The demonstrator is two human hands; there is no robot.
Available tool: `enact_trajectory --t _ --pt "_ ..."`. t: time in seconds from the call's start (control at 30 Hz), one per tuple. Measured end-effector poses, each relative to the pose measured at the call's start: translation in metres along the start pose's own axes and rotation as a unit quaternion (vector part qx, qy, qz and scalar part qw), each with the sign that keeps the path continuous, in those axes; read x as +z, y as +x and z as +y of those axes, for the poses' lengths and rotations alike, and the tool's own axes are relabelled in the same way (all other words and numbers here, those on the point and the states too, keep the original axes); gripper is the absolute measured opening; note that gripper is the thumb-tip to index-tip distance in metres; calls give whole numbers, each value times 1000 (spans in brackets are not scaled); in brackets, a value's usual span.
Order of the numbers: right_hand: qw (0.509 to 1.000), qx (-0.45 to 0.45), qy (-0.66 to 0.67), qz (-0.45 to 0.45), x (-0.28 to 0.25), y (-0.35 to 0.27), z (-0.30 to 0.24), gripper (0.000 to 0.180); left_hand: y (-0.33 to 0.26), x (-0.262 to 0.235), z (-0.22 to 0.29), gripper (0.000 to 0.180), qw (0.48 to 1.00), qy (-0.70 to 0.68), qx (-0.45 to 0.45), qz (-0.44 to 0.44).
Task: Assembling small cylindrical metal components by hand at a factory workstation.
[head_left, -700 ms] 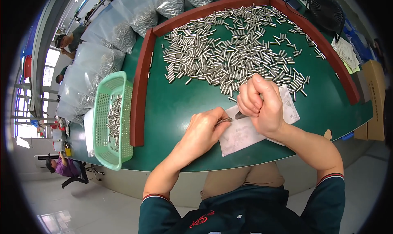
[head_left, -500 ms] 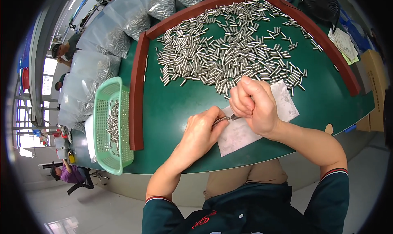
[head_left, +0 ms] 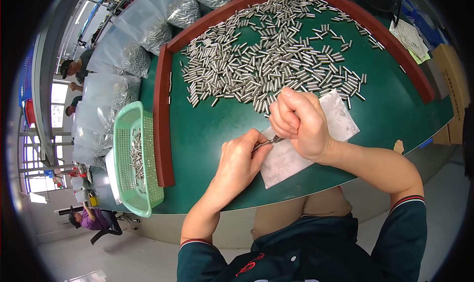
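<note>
My left hand (head_left: 236, 159) is closed, pinching a small metal cylinder (head_left: 263, 144) between thumb and fingertips. My right hand (head_left: 305, 125) is closed in a fist around a slim tool with a dark tip (head_left: 278, 139); its handle is hidden in the palm, so its exact kind does not show. That tip meets the end of the cylinder, or comes very near it. Beneath both hands lies a stained white sheet (head_left: 284, 169) on the green table. A wide spread of loose metal cylinders (head_left: 266, 60) covers the tabletop beyond my hands.
Dark red wooden rails (head_left: 163, 129) fence the cylinders in. To the left stands a light green plastic basket (head_left: 157, 195) with some cylinders inside. Several clear bags (head_left: 136, 60) of metal parts line the far left. A black fan (head_left: 377, 0) sits at the far right. Other people are in the background.
The view has shifted slightly. The dark tip and the cylinder's end, slightly apart before, now meet or nearly meet. Both hands keep their grips.
</note>
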State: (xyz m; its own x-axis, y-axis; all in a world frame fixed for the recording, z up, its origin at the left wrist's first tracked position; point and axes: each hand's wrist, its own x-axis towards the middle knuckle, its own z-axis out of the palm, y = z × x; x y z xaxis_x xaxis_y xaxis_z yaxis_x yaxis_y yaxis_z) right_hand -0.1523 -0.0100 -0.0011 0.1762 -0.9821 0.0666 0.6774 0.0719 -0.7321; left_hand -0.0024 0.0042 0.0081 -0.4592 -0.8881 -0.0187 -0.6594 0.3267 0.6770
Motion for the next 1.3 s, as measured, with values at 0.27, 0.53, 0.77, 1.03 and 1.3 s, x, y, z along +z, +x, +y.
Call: enact_trajectory --t 0.27,0.53,0.77,1.03,1.3 --pt "1000 6 4 -11 -1 0 0 43 0 1 0 12 1000 -1 0 7" --pt "1000 6 2 -7 -1 -1 1 42 0 2 -1 12 1000 1 4 13" --pt "1000 6 -2 -11 0 -1 3 43 0 1 0 12 1000 9 10 14" --pt "998 -20 -48 -38 2 -2 6 42 4 -1 0 9 1000 16 22 -2" --pt "998 -20 -58 -32 2 -1 2 42 3 -1 0 9 1000 4 -12 -7"
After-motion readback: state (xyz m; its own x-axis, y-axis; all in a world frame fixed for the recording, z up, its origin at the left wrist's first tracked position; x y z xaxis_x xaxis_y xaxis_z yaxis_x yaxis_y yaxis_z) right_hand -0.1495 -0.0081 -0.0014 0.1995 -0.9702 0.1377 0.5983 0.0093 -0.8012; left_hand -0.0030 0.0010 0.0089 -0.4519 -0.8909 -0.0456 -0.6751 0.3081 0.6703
